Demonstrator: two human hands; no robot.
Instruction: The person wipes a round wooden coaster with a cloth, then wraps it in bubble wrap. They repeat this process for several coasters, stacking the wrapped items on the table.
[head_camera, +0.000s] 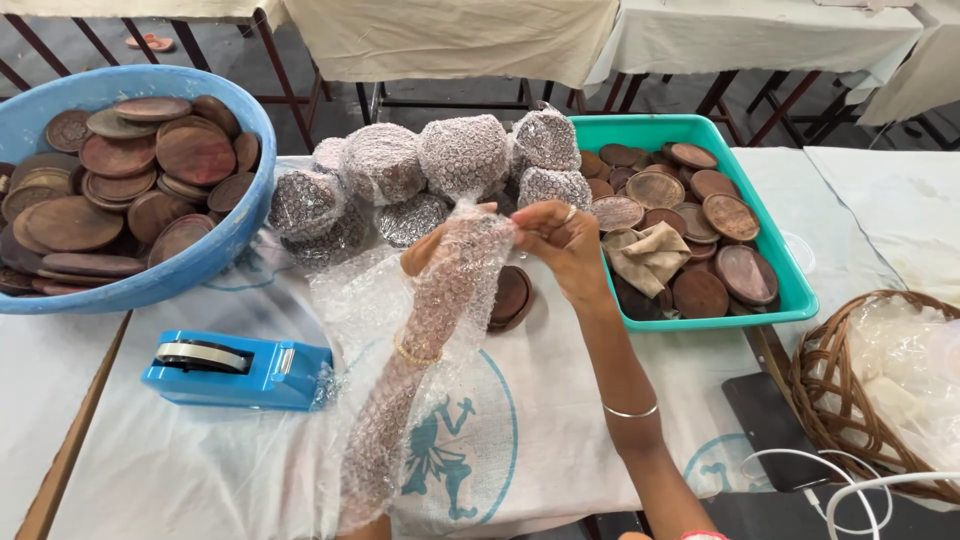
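Both my hands hold up a sheet of clear bubble wrap (400, 340) over the table. My left hand (432, 250) grips it from behind, and the sheet drapes down over my left forearm. My right hand (556, 238), with a ring on one finger, pinches the sheet's top edge. Just behind the sheet, a small stack of round brown wooden discs (510, 297) lies on the white cloth. Several disc stacks wrapped in bubble wrap (460, 155) are piled further back.
A blue tub (215, 255) of brown discs sits at the left. A teal tray (790, 290) at the right holds more discs and a tan cloth (648, 255). A blue tape dispenser (240, 370) stands front left. A wicker basket (830, 390) and white cables (850, 490) are front right.
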